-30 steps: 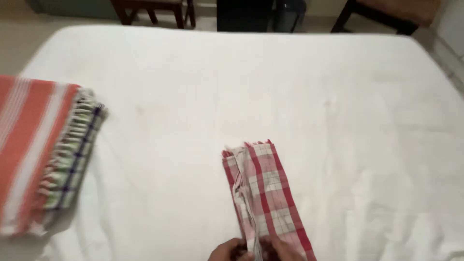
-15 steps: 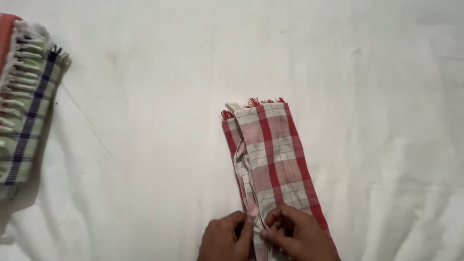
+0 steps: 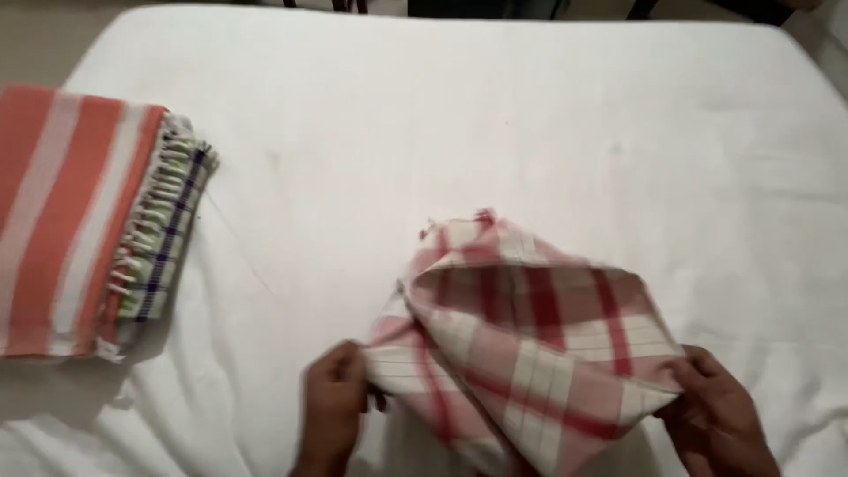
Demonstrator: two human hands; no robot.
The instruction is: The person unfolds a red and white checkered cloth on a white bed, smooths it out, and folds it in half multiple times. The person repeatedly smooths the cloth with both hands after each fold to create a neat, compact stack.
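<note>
A red and white checked cloth [image 3: 521, 336] is lifted and spread wide above the white bed sheet [image 3: 459, 132], its far fringe still resting on the sheet. My left hand [image 3: 331, 406] grips the cloth's left near corner. My right hand [image 3: 720, 415] grips its right near corner. The two hands are far apart, and the cloth sags open between them.
A stack of folded cloths lies at the left edge of the bed: an orange and white striped one [image 3: 62, 212] on top of a checked one with a fringe [image 3: 163, 234]. Dark chair legs [image 3: 344, 4] stand beyond the bed's far edge.
The cloth was a narrow folded strip with both hands together at its near end. My hands have pulled apart sideways, opening the cloth and lifting it off the sheet.
</note>
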